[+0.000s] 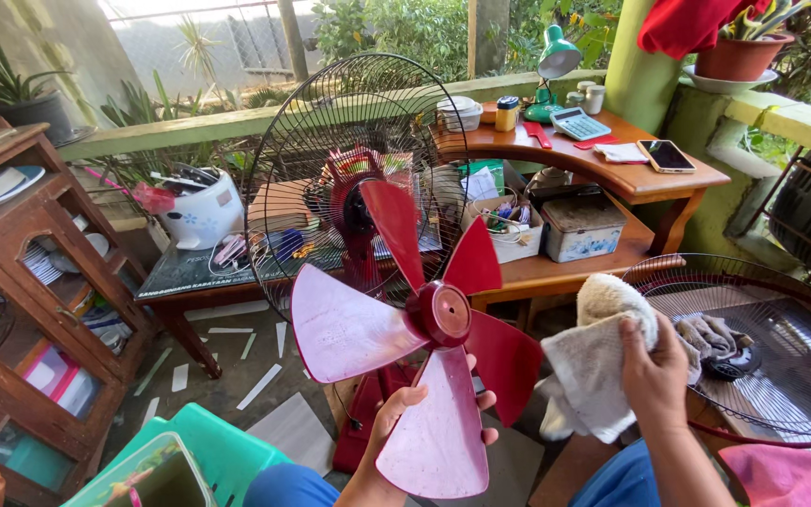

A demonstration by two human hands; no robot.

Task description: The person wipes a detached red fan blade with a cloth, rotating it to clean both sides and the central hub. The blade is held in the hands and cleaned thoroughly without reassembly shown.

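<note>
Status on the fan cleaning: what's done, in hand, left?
Done: the front grille is off and lies at the right; the red blade is off its motor. In hand: the left hand holds the blade up, the right hand grips a pale cloth. Left: the blade looks dusty; the rear guard stays on the stand.

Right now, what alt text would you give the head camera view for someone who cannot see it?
A person's left hand holds up a dusty red fan blade while the right hand grips a grey rag. Behind stands the fan body with its rear grille; the front grille lies at right, near a cluttered wooden desk.
</note>
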